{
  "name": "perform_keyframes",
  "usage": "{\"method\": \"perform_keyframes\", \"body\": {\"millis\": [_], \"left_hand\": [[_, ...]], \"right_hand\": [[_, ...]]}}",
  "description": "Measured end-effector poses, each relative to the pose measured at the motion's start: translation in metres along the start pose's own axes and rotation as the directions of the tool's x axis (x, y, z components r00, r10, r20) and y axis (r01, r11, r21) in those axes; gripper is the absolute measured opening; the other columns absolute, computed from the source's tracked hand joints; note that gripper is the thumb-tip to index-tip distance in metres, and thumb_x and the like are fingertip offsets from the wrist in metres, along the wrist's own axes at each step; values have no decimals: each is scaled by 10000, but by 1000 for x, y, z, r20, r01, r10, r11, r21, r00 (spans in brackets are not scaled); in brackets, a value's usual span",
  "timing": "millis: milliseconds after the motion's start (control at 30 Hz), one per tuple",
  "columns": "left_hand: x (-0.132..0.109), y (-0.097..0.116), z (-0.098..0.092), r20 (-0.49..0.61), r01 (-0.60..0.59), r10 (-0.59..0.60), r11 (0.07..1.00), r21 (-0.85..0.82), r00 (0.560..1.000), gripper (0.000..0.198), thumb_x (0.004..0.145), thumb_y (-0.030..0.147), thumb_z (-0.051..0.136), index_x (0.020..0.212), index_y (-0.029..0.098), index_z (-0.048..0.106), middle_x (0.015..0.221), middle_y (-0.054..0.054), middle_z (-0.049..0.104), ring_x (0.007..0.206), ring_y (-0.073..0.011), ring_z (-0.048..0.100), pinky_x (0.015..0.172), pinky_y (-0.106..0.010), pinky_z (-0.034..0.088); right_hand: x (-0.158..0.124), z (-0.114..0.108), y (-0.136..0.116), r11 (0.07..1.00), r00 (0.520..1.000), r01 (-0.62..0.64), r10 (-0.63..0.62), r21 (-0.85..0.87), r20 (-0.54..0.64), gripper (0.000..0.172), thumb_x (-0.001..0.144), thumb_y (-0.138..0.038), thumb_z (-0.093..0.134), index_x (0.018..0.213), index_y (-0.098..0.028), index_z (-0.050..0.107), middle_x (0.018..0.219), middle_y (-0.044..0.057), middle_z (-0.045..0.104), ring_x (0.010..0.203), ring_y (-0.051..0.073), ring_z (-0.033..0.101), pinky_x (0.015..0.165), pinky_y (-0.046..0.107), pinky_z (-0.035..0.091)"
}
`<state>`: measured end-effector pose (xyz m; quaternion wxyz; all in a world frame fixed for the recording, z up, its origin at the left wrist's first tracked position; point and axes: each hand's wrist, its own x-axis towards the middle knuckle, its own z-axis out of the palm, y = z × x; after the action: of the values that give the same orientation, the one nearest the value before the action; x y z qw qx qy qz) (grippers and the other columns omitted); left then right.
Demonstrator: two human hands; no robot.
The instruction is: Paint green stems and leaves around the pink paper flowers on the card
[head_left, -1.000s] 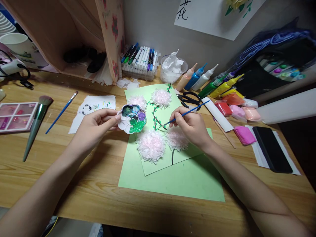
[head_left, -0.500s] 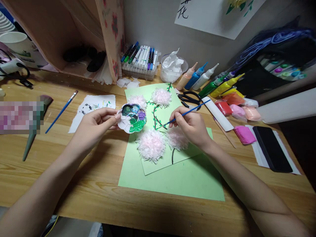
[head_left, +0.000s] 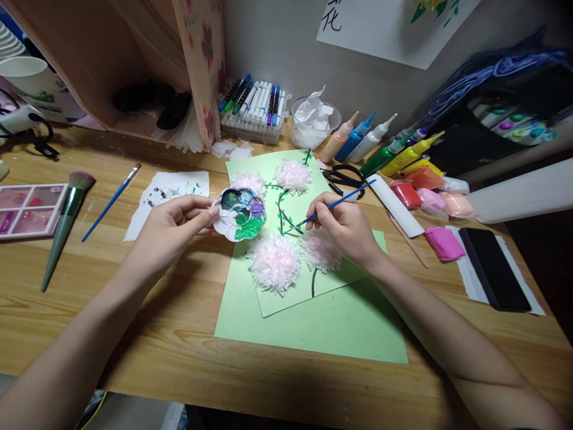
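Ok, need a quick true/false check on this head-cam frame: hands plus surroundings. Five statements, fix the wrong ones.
1. The left hand holds the paint palette. True.
2. The right hand holds the large brush with the green handle. False: it holds a slim blue paintbrush; the large brush lies on the table.
3. Four pink flowers show on the upper green sheet. True.
4. Purple is the only paint colour in the palette. False: green paint shows too.
5. The box of markers stands beside the tub of white tissue. True.
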<state>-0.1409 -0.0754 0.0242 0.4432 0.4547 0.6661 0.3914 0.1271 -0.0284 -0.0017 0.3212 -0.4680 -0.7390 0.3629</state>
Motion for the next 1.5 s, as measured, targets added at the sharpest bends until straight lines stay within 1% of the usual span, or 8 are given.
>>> {"method": "perform_keyframes", "body": {"millis": [300,433,633,867,1067,1200,1300,1500], "left_hand": [[1,-3,-1,30,-11,11,1000,-4,999,307,674,442,730,869,209,695,815,-30,720,736,-174,668,699,-269,569],[5,-4,-9,11,3,-2,998,-61,1000,329,656,444,749,879,210,688,806,-23,717,728,-182,673,725,-309,584],[10,-1,-21,62,17,-11,996,-91,998,356,632,462,773,850,194,685,781,-30,716,696,-187,682,731,-332,597],[15,-8,-22,86,21,-14,997,-74,996,391,650,509,752,851,186,661,795,-40,699,701,-197,687,789,-383,592],[26,-11,-39,76,32,-26,996,-88,997,396,629,487,780,842,174,667,794,-46,716,708,-187,691,798,-337,575],[31,-9,-48,46,44,-41,996,-78,998,452,590,506,798,843,154,668,791,-73,729,720,-216,705,816,-355,568],[30,-7,-47,40,42,-39,995,-88,998,458,594,498,799,846,140,663,782,-75,727,732,-210,701,844,-359,554],[29,-7,-41,5,70,-70,979,-190,998,468,496,453,849,798,139,677,746,-46,721,674,-166,677,761,-285,569]], "right_hand": [[1,-3,-1,1000,1000,4,-4,-15,13,262,936,-287,418,753,-178,570,657,-2,602,611,116,581,603,272,443],[3,-11,-5,997,986,56,-47,52,-161,256,945,-320,428,780,-190,574,669,-1,604,626,123,591,582,264,441],[13,-46,-20,974,832,214,-145,69,-536,240,941,-383,445,863,-217,599,788,29,629,694,146,618,613,280,472],[13,-93,-23,948,677,311,-171,69,-715,141,914,-346,493,909,-237,582,850,37,657,798,185,648,663,309,494],[6,-106,-33,941,765,318,-185,113,-617,167,924,-360,482,899,-236,590,783,29,664,721,172,649,630,296,498],[-7,-102,-31,970,910,242,-215,33,-356,245,956,-411,405,1011,-226,557,789,27,682,726,165,660,663,303,509],[-27,-95,-19,979,982,94,-121,-180,-145,242,948,-410,406,873,-213,525,844,59,690,801,191,659,705,325,499],[-72,-75,21,845,940,-342,300,-411,-165,223,841,-382,533,725,-229,418,748,16,640,697,197,609,601,294,428]]}}
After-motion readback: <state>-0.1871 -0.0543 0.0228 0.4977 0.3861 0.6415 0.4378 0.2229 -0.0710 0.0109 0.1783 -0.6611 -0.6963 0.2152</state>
